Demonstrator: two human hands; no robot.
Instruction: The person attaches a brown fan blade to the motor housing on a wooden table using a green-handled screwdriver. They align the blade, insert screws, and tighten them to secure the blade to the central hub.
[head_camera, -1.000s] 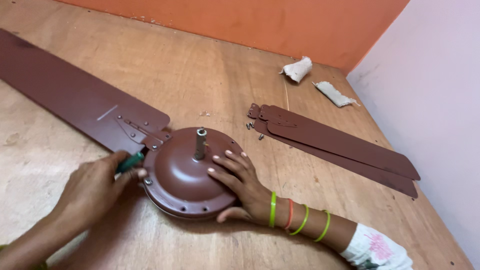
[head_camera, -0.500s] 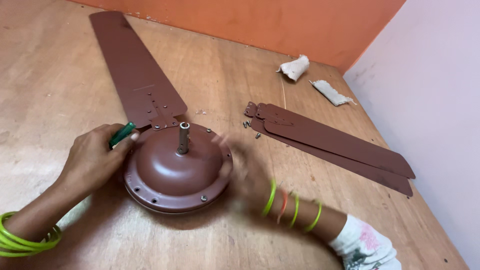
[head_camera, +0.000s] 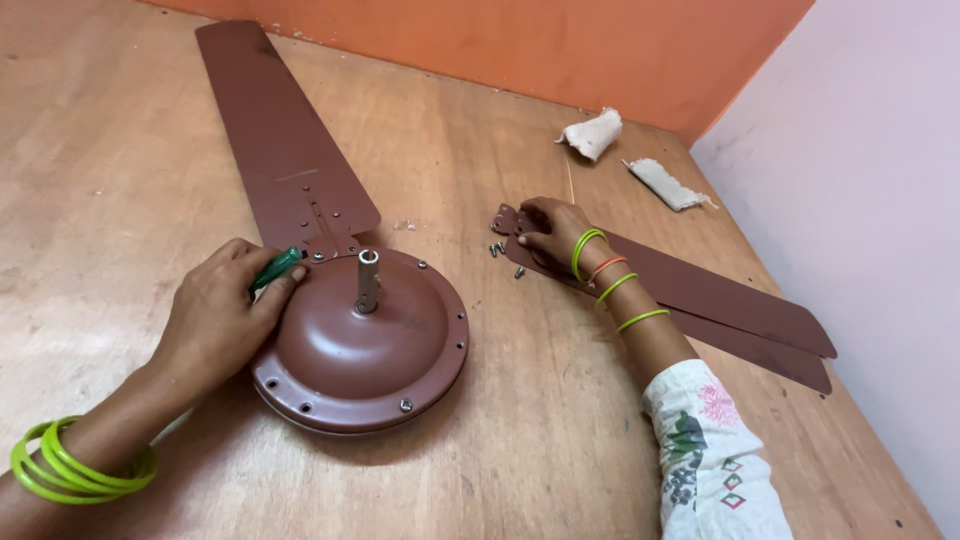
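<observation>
A brown ceiling fan motor housing with a short metal shaft lies on a wooden surface. One brown blade is fixed to it and points away to the far left. My left hand rests against the housing's left rim, closed around a green-handled screwdriver. My right hand lies on the near end of two loose brown blades stacked to the right, fingers bent over the blade end. A few small screws lie just left of that hand.
Two pale cloth rags lie near the far corner. An orange wall runs along the back and a pale wall stands at the right. The wooden surface stretches wide to the left.
The fan housing has turned, swinging its attached blade from the left toward the far side. My right hand left the housing and reached right onto the loose blades. My left hand kept the screwdriver.
</observation>
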